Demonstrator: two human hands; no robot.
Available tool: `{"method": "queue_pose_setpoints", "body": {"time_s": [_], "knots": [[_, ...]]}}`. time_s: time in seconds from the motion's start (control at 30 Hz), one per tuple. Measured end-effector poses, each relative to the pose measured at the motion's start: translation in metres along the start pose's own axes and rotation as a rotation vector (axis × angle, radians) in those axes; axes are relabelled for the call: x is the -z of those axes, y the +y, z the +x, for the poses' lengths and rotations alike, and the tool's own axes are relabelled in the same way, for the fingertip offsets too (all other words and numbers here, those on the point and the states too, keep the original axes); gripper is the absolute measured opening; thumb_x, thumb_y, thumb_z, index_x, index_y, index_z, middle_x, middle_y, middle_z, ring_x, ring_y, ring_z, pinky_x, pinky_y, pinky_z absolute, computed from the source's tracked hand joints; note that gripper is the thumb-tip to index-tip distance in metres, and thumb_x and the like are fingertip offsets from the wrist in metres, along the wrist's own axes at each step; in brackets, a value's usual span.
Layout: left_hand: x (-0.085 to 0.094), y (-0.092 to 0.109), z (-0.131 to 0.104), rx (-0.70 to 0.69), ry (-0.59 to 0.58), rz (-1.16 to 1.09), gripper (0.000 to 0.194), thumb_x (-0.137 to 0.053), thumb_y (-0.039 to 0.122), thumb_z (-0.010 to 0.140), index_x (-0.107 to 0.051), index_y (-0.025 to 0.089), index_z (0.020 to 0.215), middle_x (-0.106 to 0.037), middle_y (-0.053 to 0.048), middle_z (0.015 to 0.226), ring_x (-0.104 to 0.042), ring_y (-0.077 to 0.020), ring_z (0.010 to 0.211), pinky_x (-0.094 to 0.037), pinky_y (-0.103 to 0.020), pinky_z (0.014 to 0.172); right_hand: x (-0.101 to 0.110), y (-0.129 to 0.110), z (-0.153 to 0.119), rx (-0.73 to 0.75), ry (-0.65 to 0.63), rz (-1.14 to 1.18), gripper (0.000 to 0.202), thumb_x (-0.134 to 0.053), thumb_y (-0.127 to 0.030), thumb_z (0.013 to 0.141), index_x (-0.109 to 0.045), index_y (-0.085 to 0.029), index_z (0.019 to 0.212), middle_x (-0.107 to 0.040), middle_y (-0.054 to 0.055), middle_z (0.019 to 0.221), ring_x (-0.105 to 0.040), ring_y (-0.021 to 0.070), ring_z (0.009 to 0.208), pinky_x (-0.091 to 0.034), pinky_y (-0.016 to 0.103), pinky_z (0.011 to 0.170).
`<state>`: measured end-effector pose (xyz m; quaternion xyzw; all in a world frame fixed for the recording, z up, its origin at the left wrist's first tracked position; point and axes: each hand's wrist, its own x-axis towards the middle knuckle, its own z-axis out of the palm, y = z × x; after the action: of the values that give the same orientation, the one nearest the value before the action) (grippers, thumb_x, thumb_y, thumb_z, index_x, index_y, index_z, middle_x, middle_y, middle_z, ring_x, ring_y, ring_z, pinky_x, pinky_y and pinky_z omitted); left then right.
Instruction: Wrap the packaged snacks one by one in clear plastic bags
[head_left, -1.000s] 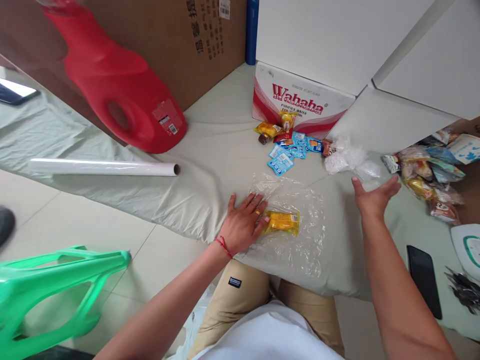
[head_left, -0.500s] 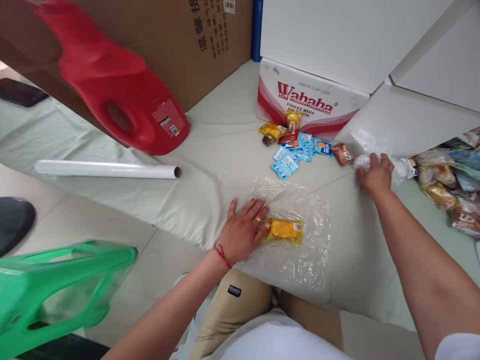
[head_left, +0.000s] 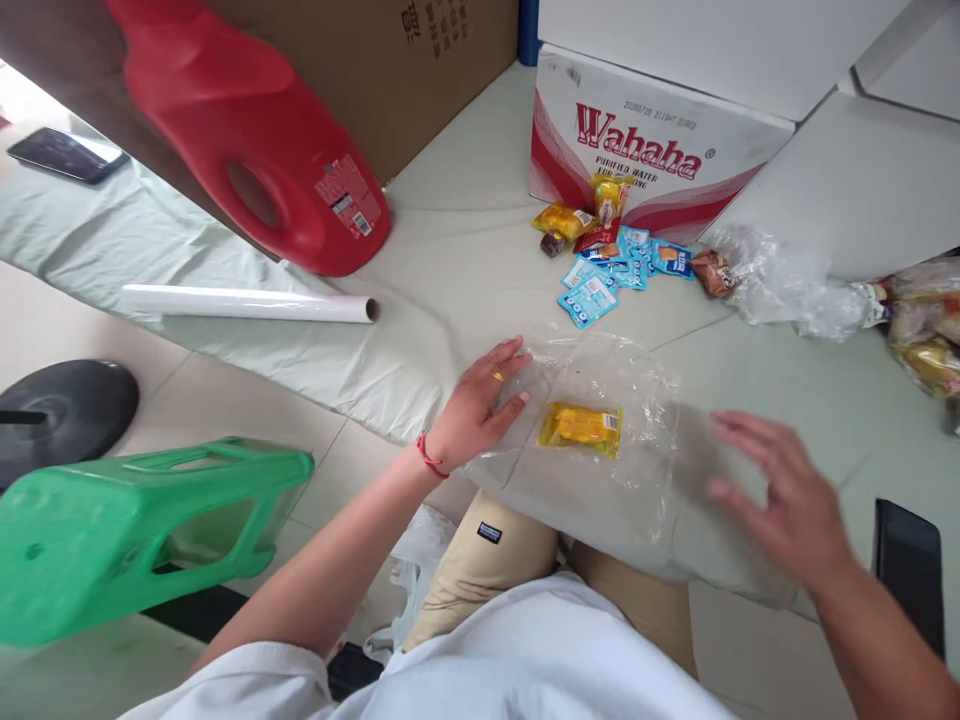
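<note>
On the cloth in front of me lies a flat clear plastic bag (head_left: 645,480), spread out. A yellow wrapped snack (head_left: 580,428) rests on or inside it; I cannot tell which. My left hand (head_left: 484,405) is at the bag's left edge, fingers apart, thumb pointing toward the snack. My right hand (head_left: 787,490), a little blurred, hovers to the right of the bag with its fingers spread and nothing in them. Farther back are several blue snack packets (head_left: 589,302), a brown packet (head_left: 712,272) and crumpled clear plastic (head_left: 780,285).
A Wahaha carton (head_left: 660,140) stands behind the packets. At the left are a red jug (head_left: 300,240), a white tube (head_left: 255,303) and a green stool (head_left: 82,530). Wrapped snacks (head_left: 930,330) lie at far right, a black phone (head_left: 909,570) nearer me.
My right hand has left the crumpled plastic and come back toward me, opening. My left hand has shifted off the yellow snack to the bag's edge. The view has tilted down.
</note>
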<state>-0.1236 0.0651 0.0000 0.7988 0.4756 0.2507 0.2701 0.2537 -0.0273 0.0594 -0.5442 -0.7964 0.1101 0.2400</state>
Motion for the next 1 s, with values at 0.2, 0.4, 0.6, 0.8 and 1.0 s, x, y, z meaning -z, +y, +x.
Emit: {"method": "queue_pose_setpoints", "body": {"time_s": [0.2, 0.4, 0.6, 0.8, 1.0], "knots": [[0.003, -0.014, -0.008, -0.074, -0.066, 0.131, 0.045, -0.043, 0.030, 0.101, -0.066, 0.029, 0.139, -0.045, -0.005, 0.166, -0.030, -0.0290, 0.160, -0.028, -0.058, 0.129, -0.072, -0.053, -0.066, 0.127, -0.076, 0.004, 0.102, -0.081, -0.044, 0.086, -0.017, -0.042, 0.166, -0.054, 0.012, 0.154, -0.052, 0.0407, 0.141, -0.036, 0.077, 0.117], [-0.003, -0.020, -0.003, 0.036, 0.014, 0.103, 0.058, -0.053, 0.045, 0.097, -0.054, 0.017, 0.148, -0.047, -0.018, 0.162, -0.042, -0.0320, 0.152, -0.031, -0.057, 0.126, -0.077, -0.057, -0.023, 0.029, 0.091, 0.081, 0.050, -0.064, -0.022, 0.097, -0.055, -0.042, 0.142, -0.075, 0.004, 0.105, -0.066, 0.0324, 0.116, -0.055, 0.060, 0.101], [0.002, 0.000, 0.023, 0.085, -0.090, -0.291, 0.076, -0.056, 0.044, 0.092, -0.033, 0.017, 0.159, -0.052, -0.018, 0.156, -0.063, -0.0259, 0.130, -0.048, -0.043, 0.114, -0.051, -0.045, 0.032, -0.112, 0.027, 0.222, 0.018, -0.055, -0.033, 0.102, -0.072, -0.032, 0.106, -0.073, 0.005, 0.100, -0.070, 0.0254, 0.097, -0.058, 0.045, 0.085], [0.003, 0.019, 0.056, 0.319, -0.093, -0.352, 0.067, -0.071, 0.049, 0.082, -0.057, 0.013, 0.137, -0.073, -0.007, 0.098, -0.068, -0.0188, 0.085, -0.053, -0.031, 0.079, -0.051, -0.033, 0.054, -0.086, 0.023, 0.177, 0.018, -0.054, -0.032, 0.102, -0.071, -0.027, 0.103, -0.071, 0.005, 0.093, -0.068, 0.0228, 0.087, -0.055, 0.038, 0.078], [-0.011, 0.004, 0.072, 0.423, 0.109, -0.280, 0.017, -0.061, 0.032, 0.083, -0.068, 0.016, 0.081, -0.059, 0.000, 0.067, -0.049, -0.0136, 0.064, -0.038, -0.026, 0.061, -0.071, -0.013, 0.069, -0.177, 0.020, 0.086, 0.022, -0.053, -0.033, 0.098, -0.073, -0.022, 0.099, -0.071, 0.007, 0.094, -0.064, 0.0237, 0.087, -0.050, 0.038, 0.080]]}}
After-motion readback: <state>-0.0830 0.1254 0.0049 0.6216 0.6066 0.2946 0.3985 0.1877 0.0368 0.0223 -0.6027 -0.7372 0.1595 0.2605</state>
